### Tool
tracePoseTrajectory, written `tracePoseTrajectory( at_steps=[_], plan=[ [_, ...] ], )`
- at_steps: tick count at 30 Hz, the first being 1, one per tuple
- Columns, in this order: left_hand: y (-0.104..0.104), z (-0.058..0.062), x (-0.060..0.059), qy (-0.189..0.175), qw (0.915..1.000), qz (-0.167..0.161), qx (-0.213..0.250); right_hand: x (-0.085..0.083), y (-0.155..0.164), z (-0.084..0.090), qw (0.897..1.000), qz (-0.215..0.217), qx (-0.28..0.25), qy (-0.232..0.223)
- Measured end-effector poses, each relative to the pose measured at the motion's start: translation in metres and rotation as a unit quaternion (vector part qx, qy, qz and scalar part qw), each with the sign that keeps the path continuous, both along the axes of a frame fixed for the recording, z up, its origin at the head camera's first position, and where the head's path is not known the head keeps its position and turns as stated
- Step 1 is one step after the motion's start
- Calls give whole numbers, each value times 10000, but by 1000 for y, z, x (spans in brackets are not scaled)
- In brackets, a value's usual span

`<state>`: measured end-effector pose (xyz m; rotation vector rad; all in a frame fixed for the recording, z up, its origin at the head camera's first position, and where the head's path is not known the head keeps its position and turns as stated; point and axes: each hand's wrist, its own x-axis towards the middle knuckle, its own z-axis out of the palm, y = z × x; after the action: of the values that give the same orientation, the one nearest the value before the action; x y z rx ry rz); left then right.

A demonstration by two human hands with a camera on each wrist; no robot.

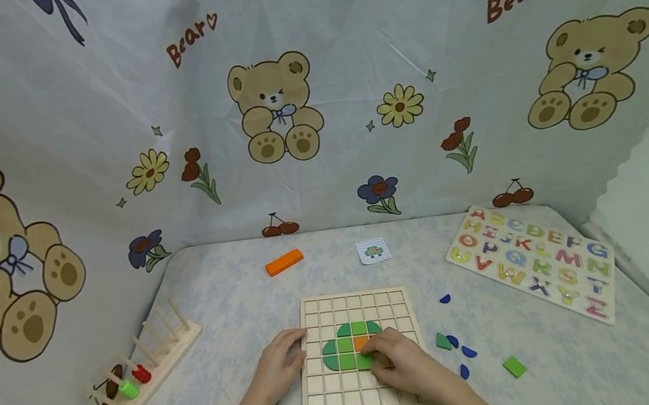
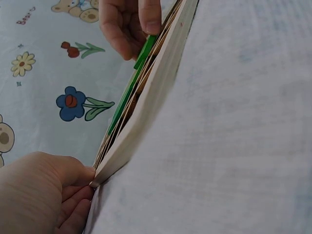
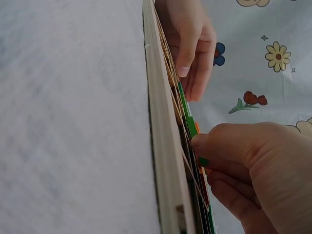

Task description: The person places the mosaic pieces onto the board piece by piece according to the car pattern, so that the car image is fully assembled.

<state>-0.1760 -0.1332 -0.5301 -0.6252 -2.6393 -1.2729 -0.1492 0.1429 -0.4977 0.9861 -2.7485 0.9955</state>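
A wooden grid board (image 1: 352, 295) lies on the table with green and orange pieces set in its middle cells. At its left edge, my left hand (image 1: 277, 371) grips the rim between thumb and fingers; the left wrist view shows the thumb (image 2: 80, 173) right at the board's corner. Over the middle of the board, my right hand (image 1: 401, 363) pinches a green tile (image 3: 191, 127), which stands slightly above the grid in the left wrist view. An orange piece (image 1: 360, 343) sits just beyond the right fingertips. The fingers partly hide the pieces to the right.
Right of the board lie several blue half-round pieces (image 1: 469, 351), a green piece (image 1: 443, 341) and a green square (image 1: 514, 367). Behind are an orange block (image 1: 284, 262) and a picture card (image 1: 374, 251). A peg rack (image 1: 158, 369) stands left, an alphabet board (image 1: 530, 260) right.
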Motion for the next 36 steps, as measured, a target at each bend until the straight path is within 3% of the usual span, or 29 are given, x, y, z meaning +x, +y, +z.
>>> tracePoseTrajectory(
  at_steps=[27,31,36],
  plan=[
    [0,1,0,54,10000,-7,-42,-3,-3,-8,9992,4,-195,350],
    [0,2,0,55,10000,-36,-15,-3,-3,-5,9995,-54,-304,71],
    [0,2,0,62,9999,-77,17,-2,-3,7,9920,-28,-1089,-637]
  ],
)
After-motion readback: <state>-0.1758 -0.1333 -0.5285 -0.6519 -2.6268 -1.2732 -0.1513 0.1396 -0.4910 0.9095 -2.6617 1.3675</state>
